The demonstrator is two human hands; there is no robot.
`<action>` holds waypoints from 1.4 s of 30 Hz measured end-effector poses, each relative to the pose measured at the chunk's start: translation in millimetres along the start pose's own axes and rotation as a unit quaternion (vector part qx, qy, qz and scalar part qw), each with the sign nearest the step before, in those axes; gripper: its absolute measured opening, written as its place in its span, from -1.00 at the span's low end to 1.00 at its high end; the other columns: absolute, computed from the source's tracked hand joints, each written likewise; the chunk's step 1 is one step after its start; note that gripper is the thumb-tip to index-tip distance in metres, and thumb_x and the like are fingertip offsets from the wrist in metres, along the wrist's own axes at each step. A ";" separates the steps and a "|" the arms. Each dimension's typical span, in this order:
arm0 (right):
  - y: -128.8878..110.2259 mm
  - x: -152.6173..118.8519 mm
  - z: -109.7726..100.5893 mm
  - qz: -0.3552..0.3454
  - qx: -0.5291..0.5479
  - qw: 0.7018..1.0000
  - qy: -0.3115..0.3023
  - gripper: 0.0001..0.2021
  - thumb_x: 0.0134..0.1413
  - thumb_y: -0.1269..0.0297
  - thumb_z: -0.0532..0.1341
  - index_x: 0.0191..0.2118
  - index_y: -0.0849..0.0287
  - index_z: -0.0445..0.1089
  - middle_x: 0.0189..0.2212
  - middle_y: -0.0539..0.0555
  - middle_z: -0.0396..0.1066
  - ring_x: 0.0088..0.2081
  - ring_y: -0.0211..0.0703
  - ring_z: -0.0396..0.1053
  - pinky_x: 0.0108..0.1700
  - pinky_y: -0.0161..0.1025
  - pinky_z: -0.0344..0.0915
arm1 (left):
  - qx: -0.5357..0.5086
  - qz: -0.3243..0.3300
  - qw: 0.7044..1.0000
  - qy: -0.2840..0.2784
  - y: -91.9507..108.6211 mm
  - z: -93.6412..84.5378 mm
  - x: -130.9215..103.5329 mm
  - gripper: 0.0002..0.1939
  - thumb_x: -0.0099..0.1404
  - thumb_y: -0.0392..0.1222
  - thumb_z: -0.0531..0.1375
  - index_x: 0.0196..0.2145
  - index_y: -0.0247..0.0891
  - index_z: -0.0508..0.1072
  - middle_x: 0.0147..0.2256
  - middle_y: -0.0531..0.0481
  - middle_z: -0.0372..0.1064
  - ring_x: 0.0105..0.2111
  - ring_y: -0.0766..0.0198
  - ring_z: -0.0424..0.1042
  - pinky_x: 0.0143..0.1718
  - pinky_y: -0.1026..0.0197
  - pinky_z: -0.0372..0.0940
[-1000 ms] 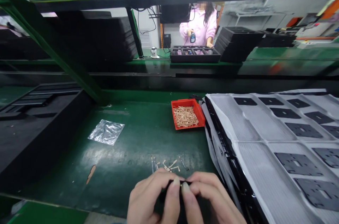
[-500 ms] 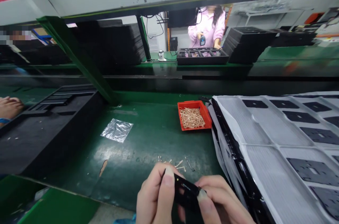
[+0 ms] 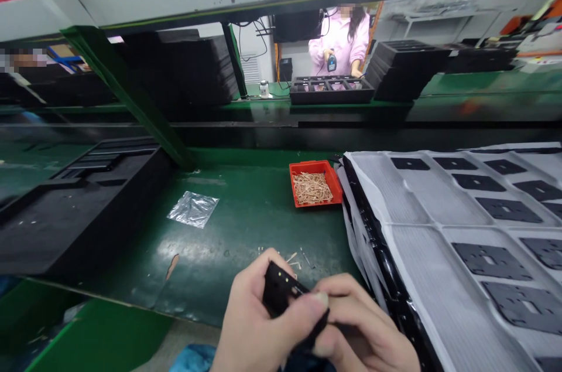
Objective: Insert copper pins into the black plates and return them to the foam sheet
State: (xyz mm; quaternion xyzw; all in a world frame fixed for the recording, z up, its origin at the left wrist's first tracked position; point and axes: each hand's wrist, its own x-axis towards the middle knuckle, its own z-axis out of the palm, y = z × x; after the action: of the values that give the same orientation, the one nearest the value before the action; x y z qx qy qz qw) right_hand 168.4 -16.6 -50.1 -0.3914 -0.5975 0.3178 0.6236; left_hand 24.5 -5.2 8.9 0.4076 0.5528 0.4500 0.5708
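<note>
A small black rectangular plastic part (image 3: 277,289) is held low in front of me, tilted with its right end nearer. My left hand (image 3: 254,319) is closed around its left side, the thumb stretched across its face toward the right end. At that right end my right hand (image 3: 366,322) pinches the part with bent fingers. Between the hands, part of the piece is covered by the fingers. Just beyond them, a few thin pale sticks (image 3: 293,256) lie loose on the green bench (image 3: 246,208).
Farther back stands a red bin (image 3: 317,204) of tan sticks (image 3: 312,187). On the right, a white-lined tray (image 3: 408,249) carries several flat black plates (image 3: 492,260). A clear plastic bag (image 3: 193,209) and a large black tray (image 3: 83,237) are leftward. A person (image 3: 338,38) holds a scanner across the bench.
My left thumb has slid across the black part toward its right end, and the part has turned. Another person's hand at the far left has left the view. The view has shifted slightly.
</note>
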 end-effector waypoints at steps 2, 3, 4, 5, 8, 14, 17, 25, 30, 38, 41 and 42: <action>5.6 2.0 -7.7 -0.106 -0.149 0.982 0.042 -0.79 0.19 0.31 0.45 -0.07 0.10 0.54 -0.17 0.08 0.56 -0.24 -0.21 0.58 -0.25 -0.36 0.55 | 0.009 0.019 1.000 0.022 -4.0 3.0 0.8 -0.50 0.31 0.17 0.38 -0.49 -0.20 0.26 -0.58 0.21 0.05 -0.62 0.47 0.02 -0.65 0.43 -0.03; 7.2 2.7 -10.9 -0.156 -0.222 0.961 0.056 -0.69 0.16 0.41 0.45 0.01 0.14 0.53 -0.11 0.11 0.56 -0.19 -0.20 0.58 -0.20 -0.35 0.57 | 0.021 0.031 0.999 0.023 -6.6 3.6 0.5 -0.49 0.39 0.23 0.29 -0.47 -0.21 0.29 -0.58 0.20 0.05 -0.64 0.46 0.02 -0.67 0.42 -0.05; 7.8 3.3 -13.6 -0.196 -0.281 0.938 0.058 -0.66 0.16 0.47 0.43 0.05 0.17 0.52 -0.07 0.13 0.55 -0.16 -0.20 0.57 -0.17 -0.34 0.58 | 0.037 0.044 0.998 0.016 -9.4 3.4 -0.3 -0.47 0.45 0.27 0.20 -0.46 -0.21 0.32 -0.59 0.19 0.06 -0.66 0.46 0.02 -0.70 0.40 -0.09; 7.5 3.9 -15.6 -0.225 -0.320 0.919 0.048 -0.69 0.19 0.50 0.39 0.05 0.18 0.54 -0.07 0.14 0.54 -0.16 -0.21 0.56 -0.15 -0.32 0.57 | 0.055 0.058 0.997 0.005 -12.1 2.8 -1.4 -0.45 0.50 0.31 0.11 -0.43 -0.21 0.35 -0.60 0.19 0.07 -0.69 0.46 0.01 -0.72 0.37 -0.13; 3.5 5.4 -17.8 -0.251 -0.352 0.901 0.030 -0.79 0.26 0.51 0.33 -0.03 0.16 0.58 -0.10 0.12 0.53 -0.18 -0.22 0.54 -0.18 -0.29 0.55 | 0.096 0.118 0.988 -0.020 -18.0 -0.9 -4.5 -0.43 0.57 0.27 0.00 -0.38 -0.22 0.42 -0.64 0.19 0.04 -0.72 0.44 -0.01 -0.74 0.34 -0.18; 0.6 7.1 -16.2 -0.263 -0.356 0.893 0.079 -0.83 0.21 0.49 0.37 -0.12 0.15 0.60 -0.18 0.07 0.56 -0.27 -0.20 0.56 -0.30 -0.26 0.52 | 0.144 0.205 0.968 -0.032 -18.5 -9.5 -1.9 -0.56 0.63 0.04 0.00 -0.36 -0.18 0.44 -0.67 0.22 0.03 -0.74 0.44 0.05 -0.72 0.37 -0.04; 1.5 8.2 -15.8 -0.258 -0.358 0.895 0.062 -0.78 0.20 0.56 0.35 -0.10 0.15 0.60 -0.14 0.09 0.54 -0.22 -0.20 0.54 -0.25 -0.26 0.51 | 0.201 0.280 0.938 -0.043 -18.1 -16.7 1.2 -0.66 0.63 -0.02 0.05 -0.25 -0.13 0.51 -0.62 0.20 0.28 -0.66 0.40 0.28 -0.58 0.38 0.19; -0.4 15.6 -16.1 -0.223 -0.265 0.938 -0.009 -0.85 0.30 0.58 0.20 -0.19 0.24 0.48 -0.20 0.12 0.51 -0.13 -0.21 0.45 -0.13 -0.28 0.48 | 0.282 0.459 0.841 -0.043 -14.9 -26.4 5.1 -0.78 0.62 -0.06 0.14 -0.08 -0.19 0.52 -0.34 0.14 0.67 -0.41 0.40 0.65 -0.22 0.39 0.43; -3.8 21.9 -11.7 -0.189 -0.245 0.950 -0.030 -0.79 0.48 0.37 0.12 -0.27 0.19 0.38 -0.33 0.08 0.46 -0.23 -0.26 0.42 -0.21 -0.32 0.44 | 0.272 0.515 0.810 -0.076 -8.1 -30.0 9.6 -0.78 0.64 -0.14 0.10 -0.05 -0.29 0.49 -0.48 0.19 0.61 -0.42 0.39 0.68 -0.28 0.33 0.43; -9.3 26.6 -13.2 -0.262 -0.222 0.939 -0.010 -0.78 0.23 0.68 0.21 -0.33 0.21 0.37 -0.36 -0.03 0.42 -0.30 -0.36 0.43 -0.27 -0.36 0.48 | 0.292 0.489 0.820 -0.054 -10.9 -32.7 6.0 -0.86 0.56 -0.22 0.21 -0.04 -0.20 0.57 -0.41 0.07 0.68 -0.48 0.27 0.66 -0.32 0.26 0.58; -5.8 22.8 -8.4 -0.287 -0.223 0.930 0.061 -0.80 0.38 0.41 0.27 -0.35 0.19 0.40 -0.32 -0.04 0.46 -0.27 -0.33 0.47 -0.23 -0.28 0.55 | 0.275 0.431 0.858 -0.046 -9.3 -33.7 -0.8 -0.83 0.54 -0.14 0.23 -0.01 -0.14 0.60 -0.29 0.01 0.71 -0.43 0.24 0.68 -0.29 0.26 0.63; -4.3 21.7 -5.7 -0.295 -0.232 0.923 0.082 -0.75 0.41 0.30 0.27 -0.37 0.18 0.39 -0.33 -0.06 0.46 -0.28 -0.33 0.47 -0.23 -0.27 0.57 | 0.273 0.428 0.860 -0.055 -7.8 -35.2 -2.7 -0.84 0.52 -0.14 0.26 -0.01 -0.12 0.60 -0.24 0.00 0.71 -0.36 0.23 0.69 -0.26 0.28 0.63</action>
State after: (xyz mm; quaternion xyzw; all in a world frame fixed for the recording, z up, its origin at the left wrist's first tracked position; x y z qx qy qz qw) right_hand 175.6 -0.6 -35.6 -0.3561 -0.6898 -0.0614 0.6274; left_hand -10.0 -10.9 0.1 0.7677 0.3920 0.4582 0.2169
